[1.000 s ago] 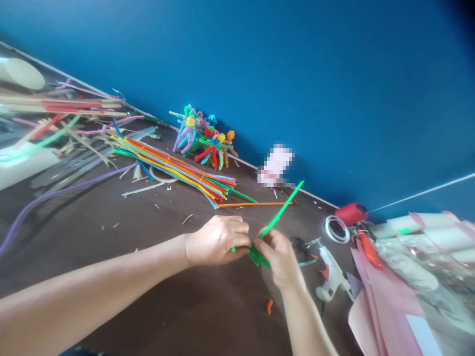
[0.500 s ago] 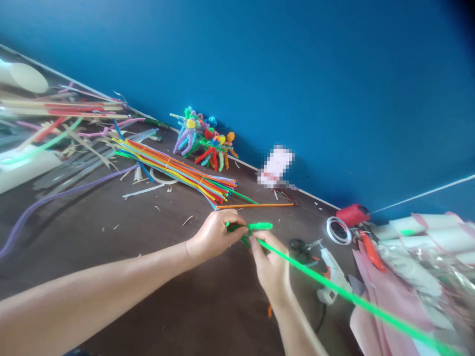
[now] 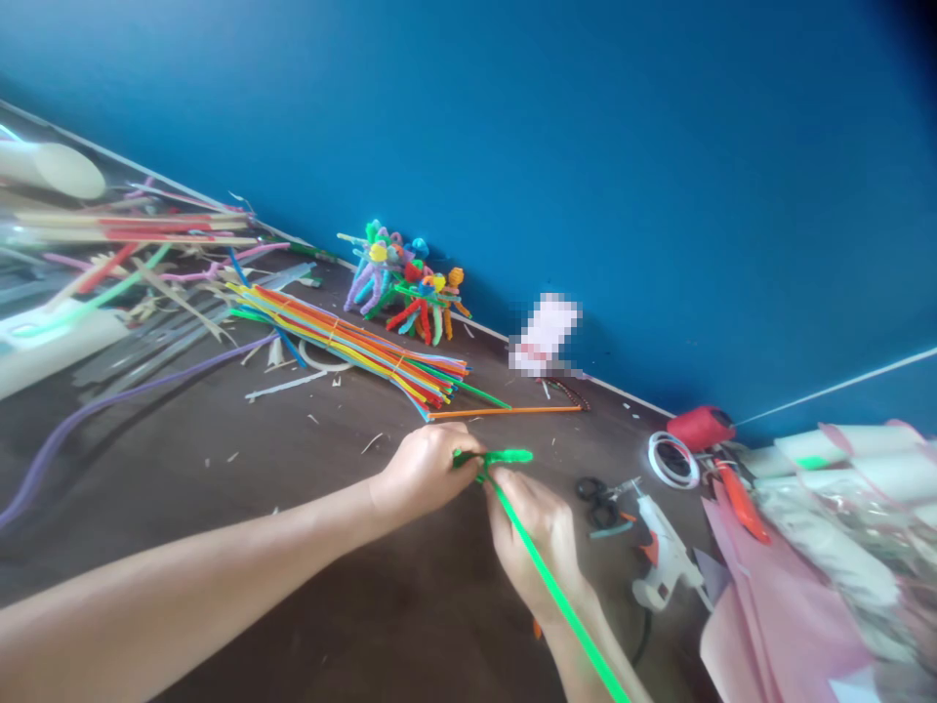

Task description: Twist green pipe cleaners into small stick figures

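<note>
Both hands meet over the dark table around a bright green pipe cleaner (image 3: 550,574). My left hand (image 3: 427,467) is closed on it, with a thick, wound green end (image 3: 510,456) sticking out to the right past the fingertips. My right hand (image 3: 533,519) pinches the green pipe cleaner close to the left fingers. From there its long free length runs down over the right wrist toward the bottom edge. The fingers hide part of the green piece. Just beyond the hands lies an orange pipe cleaner (image 3: 505,413).
Behind lie a tied bundle of coloured pipe cleaners (image 3: 344,342) and small pipe-cleaner figures (image 3: 410,283). At right are scissors (image 3: 604,498), a glue gun (image 3: 665,561), a tape roll (image 3: 673,461), red thread (image 3: 699,428) and pink sheets (image 3: 776,586). Strips and sticks (image 3: 132,229) clutter the left.
The free length of the green pipe cleaner has swung from pointing right to hanging down over my right wrist. My right hand has turned, its back now more upward.
</note>
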The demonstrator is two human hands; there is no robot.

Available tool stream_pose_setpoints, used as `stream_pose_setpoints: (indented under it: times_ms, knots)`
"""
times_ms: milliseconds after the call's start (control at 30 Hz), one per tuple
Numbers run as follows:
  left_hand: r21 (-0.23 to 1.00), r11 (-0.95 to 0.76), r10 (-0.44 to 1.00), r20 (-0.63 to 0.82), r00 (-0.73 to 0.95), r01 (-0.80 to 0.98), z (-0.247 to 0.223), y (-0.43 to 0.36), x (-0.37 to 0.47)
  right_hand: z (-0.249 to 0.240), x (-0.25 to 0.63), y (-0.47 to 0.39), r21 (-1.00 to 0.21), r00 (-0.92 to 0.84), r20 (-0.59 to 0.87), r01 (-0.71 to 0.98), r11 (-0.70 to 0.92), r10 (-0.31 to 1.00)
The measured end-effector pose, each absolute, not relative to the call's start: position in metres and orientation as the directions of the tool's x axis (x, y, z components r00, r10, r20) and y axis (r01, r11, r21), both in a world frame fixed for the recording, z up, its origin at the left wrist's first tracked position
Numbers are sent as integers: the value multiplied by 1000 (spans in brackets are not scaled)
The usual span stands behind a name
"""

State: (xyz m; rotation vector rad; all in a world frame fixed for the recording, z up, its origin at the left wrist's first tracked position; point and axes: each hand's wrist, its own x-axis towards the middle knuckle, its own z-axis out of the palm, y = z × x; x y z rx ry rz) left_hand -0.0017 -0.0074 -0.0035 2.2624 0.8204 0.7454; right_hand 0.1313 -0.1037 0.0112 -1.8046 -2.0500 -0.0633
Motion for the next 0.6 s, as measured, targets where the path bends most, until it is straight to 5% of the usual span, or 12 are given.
stream_pose_setpoints:
  times_ms: [233, 467, 600]
  knots:
    - [393, -839, 523, 389, 759, 376, -1, -12, -6, 18, 131, -104, -136, -112, 348, 976, 169, 931]
    - [338, -850, 514, 368, 775, 404, 4, -13, -6, 23, 130, -106, -130, -53, 463, 983, 127, 885]
    - [303, -869, 484, 359, 798, 390, 7, -14, -6, 26, 128, -102, -269, -2, 430, 954, 131, 903]
